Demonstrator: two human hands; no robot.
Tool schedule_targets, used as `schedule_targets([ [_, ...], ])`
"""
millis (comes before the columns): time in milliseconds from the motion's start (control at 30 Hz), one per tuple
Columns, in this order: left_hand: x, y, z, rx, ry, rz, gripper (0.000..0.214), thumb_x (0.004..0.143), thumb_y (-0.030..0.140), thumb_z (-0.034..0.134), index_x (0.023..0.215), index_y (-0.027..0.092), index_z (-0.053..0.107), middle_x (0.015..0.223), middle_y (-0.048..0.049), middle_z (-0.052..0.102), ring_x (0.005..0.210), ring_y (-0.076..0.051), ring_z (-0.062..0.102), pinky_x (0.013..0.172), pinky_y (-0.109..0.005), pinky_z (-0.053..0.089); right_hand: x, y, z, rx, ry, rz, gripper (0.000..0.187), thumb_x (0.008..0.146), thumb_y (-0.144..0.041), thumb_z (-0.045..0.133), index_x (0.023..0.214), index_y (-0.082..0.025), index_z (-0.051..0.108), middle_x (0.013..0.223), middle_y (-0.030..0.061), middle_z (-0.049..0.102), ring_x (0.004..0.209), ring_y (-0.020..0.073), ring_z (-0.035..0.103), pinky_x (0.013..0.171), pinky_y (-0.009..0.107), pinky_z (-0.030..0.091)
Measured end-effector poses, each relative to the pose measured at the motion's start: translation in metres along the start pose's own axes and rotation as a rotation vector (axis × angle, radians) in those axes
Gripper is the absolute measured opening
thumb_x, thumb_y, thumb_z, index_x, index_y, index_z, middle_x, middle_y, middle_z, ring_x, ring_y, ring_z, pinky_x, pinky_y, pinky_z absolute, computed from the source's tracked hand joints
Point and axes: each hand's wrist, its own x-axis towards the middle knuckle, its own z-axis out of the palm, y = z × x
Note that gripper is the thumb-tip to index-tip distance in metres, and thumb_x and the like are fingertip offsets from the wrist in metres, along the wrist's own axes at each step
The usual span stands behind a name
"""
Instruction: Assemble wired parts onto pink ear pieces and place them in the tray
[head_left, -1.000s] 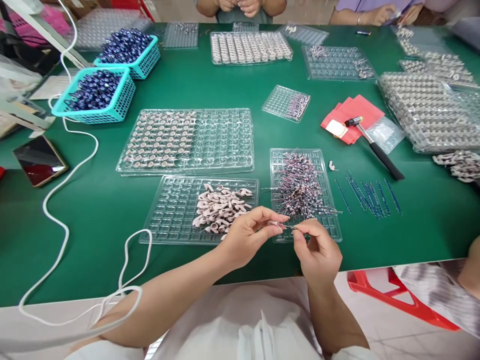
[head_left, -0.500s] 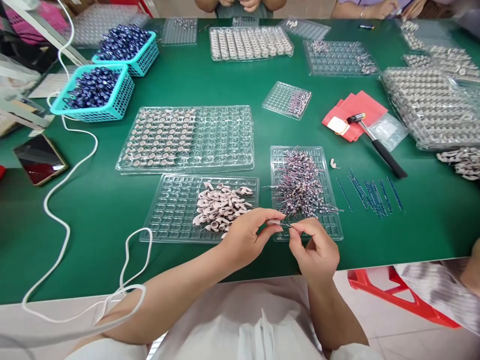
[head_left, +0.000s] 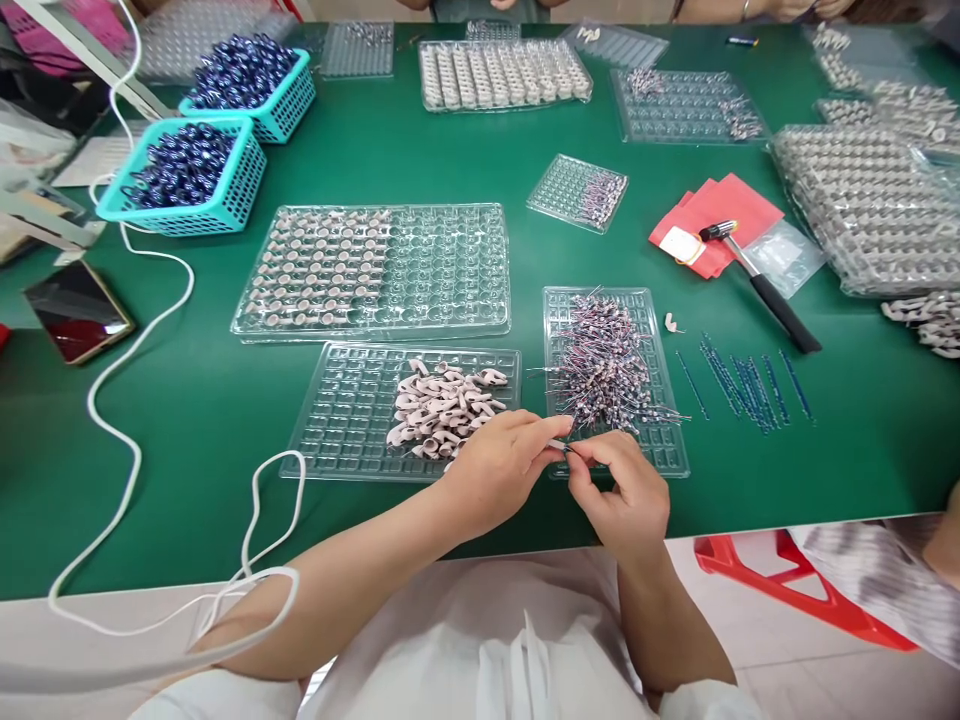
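My left hand (head_left: pixel 501 467) and my right hand (head_left: pixel 622 492) meet at the near edge of the green table (head_left: pixel 187 400), fingertips pinched together on a small pinkish part with a thin wire. Just beyond them lies a clear tray (head_left: pixel 660 440) holding a heap of wired components (head_left: pixel 600 365). To the left, another clear tray (head_left: pixel 337 420) carries a pile of pinkish plastic pieces (head_left: pixel 442 405). Behind it a larger clear tray (head_left: pixel 450 265) has rows of the pinkish pieces set into its left half.
Two teal baskets (head_left: pixel 225 210) of dark blue parts stand at the far left near a phone (head_left: pixel 75 320) and a white cable (head_left: pixel 112 400). A small hammer (head_left: pixel 761 285), red cards (head_left: pixel 720 205) and blue sticks (head_left: pixel 742 380) lie right. Stacked trays (head_left: pixel 862 210) fill the far right.
My right hand has moved left and closed in on my left hand, so the fingertips now touch over the small part. The view has shifted slightly downward.
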Motion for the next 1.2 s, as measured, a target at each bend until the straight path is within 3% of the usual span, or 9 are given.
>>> schedule_targets([
  [433,-0.002,-0.005,0.000,0.081,-0.084,0.039,0.025,0.104,0.020,0.047,0.127,0.015,0.056,0.099,-0.0084,0.078,0.089,-0.021,0.073,0.082,-0.037,0.061,-0.001,0.004,-0.001,-0.024,-0.091,-0.023,0.015,0.090,-0.008,0.064,0.096,-0.022,0.066,0.080,0.0008,0.072,0.072,0.0155,0.062,0.072,0.034,0.046],
  [767,-0.008,-0.005,0.003,0.099,-0.098,0.107,0.038,0.101,0.011,0.046,0.139,0.012,0.045,0.097,-0.0094,0.077,0.086,-0.021,0.073,0.080,-0.037,0.061,-0.004,0.009,-0.002,-0.015,-0.145,-0.111,0.023,0.092,-0.009,0.062,0.110,-0.022,0.068,0.096,0.0060,0.077,0.082,0.0186,0.067,0.073,0.037,0.050],
  [967,0.000,0.005,-0.010,-0.179,-0.134,-0.188,0.031,0.096,0.024,0.064,0.127,0.019,0.060,0.117,-0.0097,0.075,0.107,-0.022,0.072,0.091,-0.035,0.059,-0.003,0.004,-0.003,0.031,-0.022,-0.065,0.030,0.090,-0.006,0.064,0.114,-0.024,0.067,0.093,0.0051,0.076,0.083,0.0187,0.069,0.075,0.037,0.053],
  [1200,0.006,0.004,-0.018,-0.527,-0.057,-0.355,0.010,0.091,0.017,0.068,0.099,0.018,0.074,0.093,-0.0046,0.079,0.086,-0.017,0.074,0.078,-0.028,0.059,-0.005,0.003,-0.006,0.165,0.007,-0.032,0.040,0.087,-0.003,0.067,0.120,-0.026,0.067,0.098,0.0052,0.075,0.085,0.0187,0.069,0.075,0.038,0.055],
])
